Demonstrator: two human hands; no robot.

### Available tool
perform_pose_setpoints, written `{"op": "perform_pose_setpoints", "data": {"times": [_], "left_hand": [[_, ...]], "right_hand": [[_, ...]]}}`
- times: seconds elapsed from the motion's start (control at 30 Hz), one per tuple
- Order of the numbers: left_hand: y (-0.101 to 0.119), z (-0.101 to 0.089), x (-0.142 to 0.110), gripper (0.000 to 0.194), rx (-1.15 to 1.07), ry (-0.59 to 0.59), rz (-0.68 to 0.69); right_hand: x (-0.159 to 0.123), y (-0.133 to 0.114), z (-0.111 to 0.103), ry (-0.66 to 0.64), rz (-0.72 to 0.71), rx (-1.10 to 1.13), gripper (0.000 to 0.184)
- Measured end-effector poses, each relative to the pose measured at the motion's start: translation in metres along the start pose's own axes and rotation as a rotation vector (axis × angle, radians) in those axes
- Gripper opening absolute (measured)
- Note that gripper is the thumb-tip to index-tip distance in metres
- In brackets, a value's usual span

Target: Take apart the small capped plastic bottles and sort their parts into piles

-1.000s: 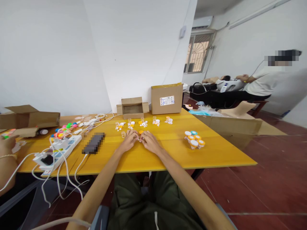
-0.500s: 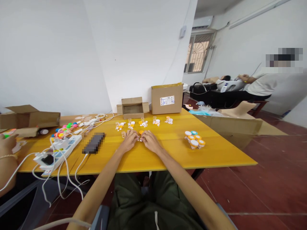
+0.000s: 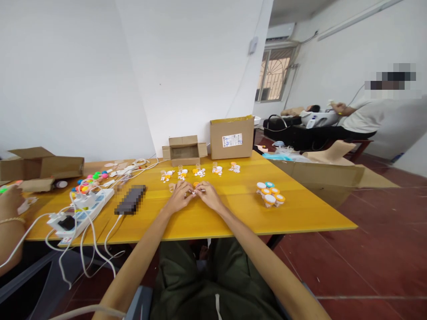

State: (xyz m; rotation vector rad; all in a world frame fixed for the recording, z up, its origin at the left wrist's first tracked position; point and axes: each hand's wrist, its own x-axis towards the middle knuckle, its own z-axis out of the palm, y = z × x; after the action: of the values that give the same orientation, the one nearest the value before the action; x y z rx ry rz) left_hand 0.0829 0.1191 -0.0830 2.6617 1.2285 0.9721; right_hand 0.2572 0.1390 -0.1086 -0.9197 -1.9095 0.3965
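Observation:
My left hand [image 3: 180,197] and my right hand [image 3: 208,196] meet over the middle of the yellow table [image 3: 213,224], fingertips pinched close together. Between them shows a small white part [image 3: 194,193], too small to name; both hands are closed on it. An orange ring-like piece [image 3: 196,184] lies just beyond my fingers. Beside my left hand stands a clear plastic cup [image 3: 171,187]. Farther back runs a row of small heaps of white and orange parts [image 3: 167,175], most with a clear cup. To the right sits a cluster of capped jars [image 3: 270,194] with orange, white and teal lids.
A dark phone [image 3: 130,199] and a white power strip [image 3: 87,213] with cables lie left. Behind are an open carton [image 3: 184,155] and a closed carton [image 3: 231,138]. A co-worker's hand [image 3: 10,200] is at far left; another person [image 3: 363,114] sits at right.
My fingers have shifted slightly around the small white part, which shows more plainly now. The seated person at right has raised a hand a little. The jars and heaps stay put.

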Motion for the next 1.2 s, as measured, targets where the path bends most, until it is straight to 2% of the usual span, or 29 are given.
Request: {"op": "perform_pose_setpoints", "data": {"times": [0.57, 1.2], "left_hand": [[0.0033, -0.0019, -0.0004, 0.011, 0.002, -0.018, 0.041], [0.0025, -0.0004, 0.0002, 0.012, 0.023, -0.036, 0.029]], "right_hand": [[-0.0005, -0.003, -0.0013, -0.021, 0.039, 0.069, 0.021], [0.0011, 0.0062, 0.0007, 0.0, 0.074, 0.152, 0.017]]}}
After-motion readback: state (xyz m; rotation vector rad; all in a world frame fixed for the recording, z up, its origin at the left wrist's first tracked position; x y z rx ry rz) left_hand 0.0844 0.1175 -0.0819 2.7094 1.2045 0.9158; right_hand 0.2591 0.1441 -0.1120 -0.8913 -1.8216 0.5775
